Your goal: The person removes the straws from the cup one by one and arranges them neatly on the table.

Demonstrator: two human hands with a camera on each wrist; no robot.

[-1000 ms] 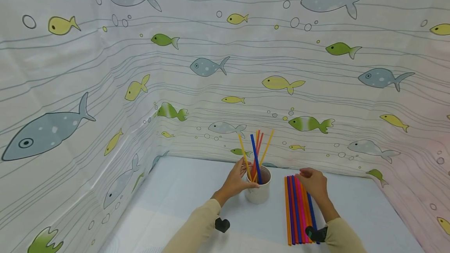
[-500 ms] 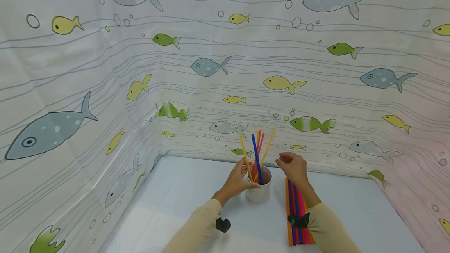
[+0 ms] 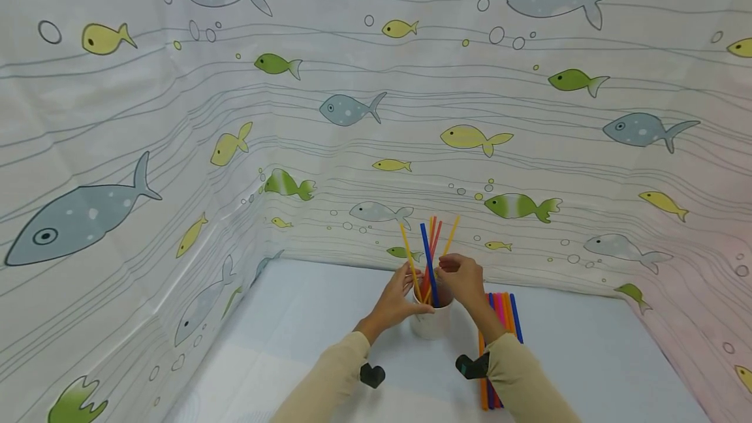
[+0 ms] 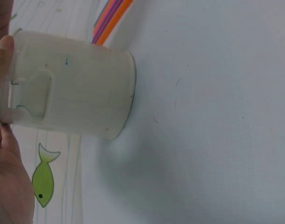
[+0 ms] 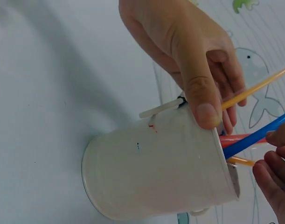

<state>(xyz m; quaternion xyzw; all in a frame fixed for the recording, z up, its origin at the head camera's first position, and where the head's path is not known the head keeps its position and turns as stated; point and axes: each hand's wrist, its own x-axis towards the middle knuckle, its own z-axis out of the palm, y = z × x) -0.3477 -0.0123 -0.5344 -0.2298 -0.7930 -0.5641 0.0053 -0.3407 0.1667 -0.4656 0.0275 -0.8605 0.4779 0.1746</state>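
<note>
steadying the white cup (image 3: 431,322) at mid-surface (image 3: 587,358) with the left hand (image 3: 395,299), thumb on the rim, grip curled round the wall. hovering above the upright straws (image 3: 430,260) with the right hand (image 3: 464,279), fingers bent, pinching what cannot be told. risking a tipped cup, likely from nudging the leaning straws sideways.

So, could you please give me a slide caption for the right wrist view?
Left hand grips the white cup's rim beside coloured straws.
</note>
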